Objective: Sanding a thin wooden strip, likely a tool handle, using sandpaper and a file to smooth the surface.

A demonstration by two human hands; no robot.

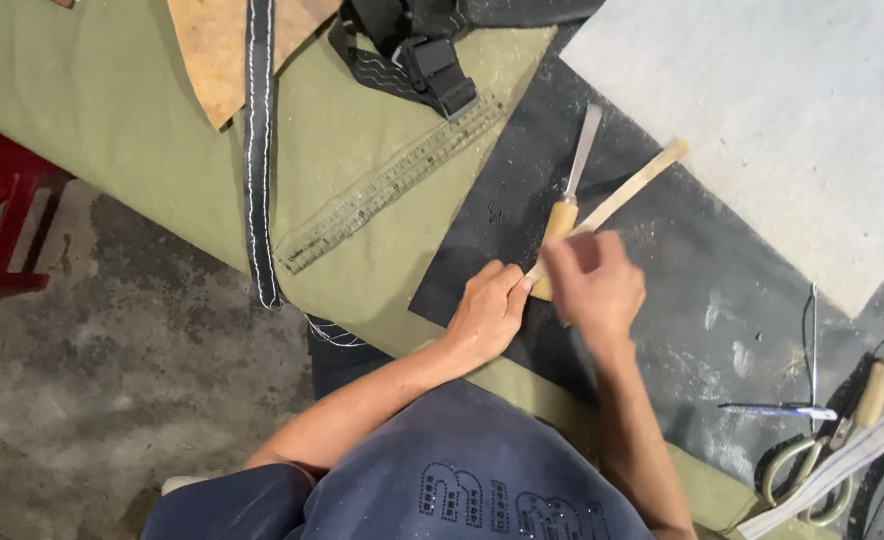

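Two hands at work on a black sheet (662,290): right hand (594,285) (blurred) closed round the near end of a wooden stick (634,184), left hand (487,310) pressing flat, fingers extended, holding nothing. Just left of the stick lies a wooden-handled chisel (574,185); farther left, a steel ruler (392,185) on olive canvas (112,130). No cut or mark shows on the sheet yet, so work looks early.

A low bench (82,130) covered in olive cloth carries a black sheet (682,290) and a metal ruler (392,185).
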